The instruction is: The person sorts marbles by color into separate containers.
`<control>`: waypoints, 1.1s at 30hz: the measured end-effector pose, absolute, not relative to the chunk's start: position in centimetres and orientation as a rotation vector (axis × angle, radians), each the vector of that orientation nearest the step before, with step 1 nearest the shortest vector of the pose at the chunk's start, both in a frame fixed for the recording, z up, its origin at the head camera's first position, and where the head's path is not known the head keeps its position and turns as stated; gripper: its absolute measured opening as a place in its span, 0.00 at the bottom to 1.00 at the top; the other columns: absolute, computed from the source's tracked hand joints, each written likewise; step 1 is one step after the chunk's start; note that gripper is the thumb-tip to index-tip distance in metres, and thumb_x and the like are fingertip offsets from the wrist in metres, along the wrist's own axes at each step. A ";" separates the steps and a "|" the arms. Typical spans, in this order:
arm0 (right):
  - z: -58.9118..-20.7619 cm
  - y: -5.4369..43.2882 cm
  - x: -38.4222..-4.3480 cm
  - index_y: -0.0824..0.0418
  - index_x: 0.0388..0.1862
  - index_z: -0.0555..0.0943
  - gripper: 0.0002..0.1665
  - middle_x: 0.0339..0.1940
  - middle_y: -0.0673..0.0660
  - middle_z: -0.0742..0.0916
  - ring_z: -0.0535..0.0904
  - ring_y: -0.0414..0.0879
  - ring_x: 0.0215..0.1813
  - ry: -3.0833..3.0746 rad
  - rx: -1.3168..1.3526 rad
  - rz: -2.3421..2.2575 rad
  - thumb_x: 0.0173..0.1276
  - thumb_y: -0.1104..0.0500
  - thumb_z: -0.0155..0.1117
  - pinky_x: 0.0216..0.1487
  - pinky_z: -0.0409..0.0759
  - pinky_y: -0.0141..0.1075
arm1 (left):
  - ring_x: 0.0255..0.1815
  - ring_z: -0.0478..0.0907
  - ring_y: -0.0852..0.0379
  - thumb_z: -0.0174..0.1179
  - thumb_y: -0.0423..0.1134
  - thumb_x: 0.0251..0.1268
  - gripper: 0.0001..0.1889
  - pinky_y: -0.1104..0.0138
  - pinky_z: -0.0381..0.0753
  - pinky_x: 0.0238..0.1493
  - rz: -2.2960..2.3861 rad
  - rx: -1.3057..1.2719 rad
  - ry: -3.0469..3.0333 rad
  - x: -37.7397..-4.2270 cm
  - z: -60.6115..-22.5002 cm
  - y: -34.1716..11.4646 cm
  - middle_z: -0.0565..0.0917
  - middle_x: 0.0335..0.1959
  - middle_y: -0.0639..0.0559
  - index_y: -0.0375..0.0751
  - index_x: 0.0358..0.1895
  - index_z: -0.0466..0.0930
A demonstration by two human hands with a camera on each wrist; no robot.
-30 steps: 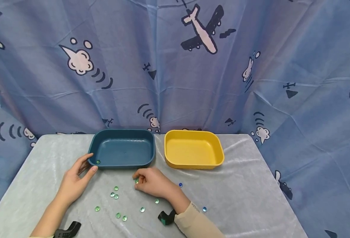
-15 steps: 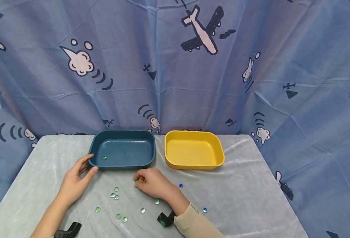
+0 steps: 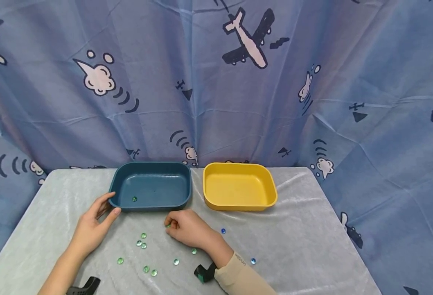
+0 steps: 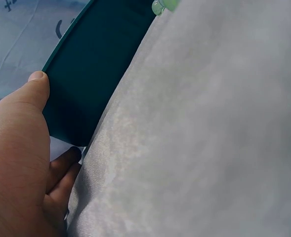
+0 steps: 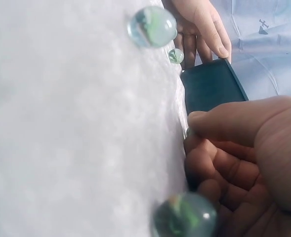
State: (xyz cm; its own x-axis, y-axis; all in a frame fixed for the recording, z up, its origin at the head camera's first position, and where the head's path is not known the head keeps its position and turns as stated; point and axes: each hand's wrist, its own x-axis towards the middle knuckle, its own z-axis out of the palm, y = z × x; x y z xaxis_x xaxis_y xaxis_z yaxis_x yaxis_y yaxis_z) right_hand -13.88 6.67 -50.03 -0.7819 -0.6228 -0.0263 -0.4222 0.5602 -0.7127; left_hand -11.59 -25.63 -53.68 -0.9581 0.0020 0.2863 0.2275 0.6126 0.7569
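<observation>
A teal rectangular bin [image 3: 150, 208] stands on the table, with one green marble [image 3: 134, 198] inside it near the front. My left hand [image 3: 91, 227] holds the bin's left front corner; the left wrist view shows its thumb [image 4: 36, 79] at the rim. In front of the bin, my right hand [image 3: 190, 227] pinches a green marble [image 3: 168, 225] between thumb and index finger, most of it covered by them. Several green and clear marbles lie between the hands, one of them a greenish marble [image 3: 143, 235].
A yellow bin [image 3: 240, 207] stands right of the teal one, with nothing visible inside. Two blue marbles lie to the right: one blue marble [image 3: 223, 231] beside the right wrist, another blue marble [image 3: 253, 261] near the sleeve. A patterned curtain [image 3: 216, 82] hangs behind the table [image 3: 305, 229].
The marble in the teal bin has rolled from the left front corner rightward. Both hands have stayed nearly in place, the right one holding its marble more covered by the fingers.
</observation>
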 end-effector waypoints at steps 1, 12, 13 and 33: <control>-50.0 6.7 -13.8 0.57 0.46 0.89 0.03 0.28 0.42 0.81 0.75 0.32 0.31 2.518 -0.867 -1.043 0.76 0.61 0.74 0.35 0.77 0.26 | 0.67 0.80 0.29 0.68 0.43 0.81 0.32 0.90 0.66 0.59 -1.264 -0.187 -2.584 -11.5 -53.7 -25.6 0.82 0.68 0.27 0.44 0.82 0.70; -49.7 6.6 -13.6 0.56 0.48 0.89 0.04 0.30 0.40 0.82 0.76 0.32 0.31 2.476 -0.888 -1.065 0.77 0.60 0.73 0.36 0.79 0.26 | 0.66 0.80 0.25 0.68 0.43 0.81 0.32 0.91 0.64 0.58 -1.266 -0.177 -2.583 -11.2 -53.7 -25.5 0.80 0.70 0.26 0.42 0.82 0.70; -49.6 6.6 -13.5 0.56 0.48 0.89 0.04 0.30 0.40 0.83 0.76 0.32 0.31 2.476 -0.891 -1.071 0.77 0.60 0.73 0.36 0.79 0.26 | 0.66 0.80 0.25 0.68 0.43 0.81 0.32 0.91 0.64 0.58 -1.266 -0.178 -2.583 -11.2 -53.8 -25.6 0.80 0.70 0.26 0.43 0.82 0.70; -47.2 6.2 -13.0 0.59 0.52 0.89 0.07 0.35 0.40 0.85 0.78 0.30 0.36 2.412 -0.959 -1.208 0.79 0.59 0.72 0.39 0.82 0.26 | 0.66 0.81 0.27 0.68 0.43 0.81 0.32 0.90 0.65 0.59 -1.251 -0.186 -2.580 -11.6 -53.8 -25.5 0.83 0.67 0.28 0.45 0.82 0.70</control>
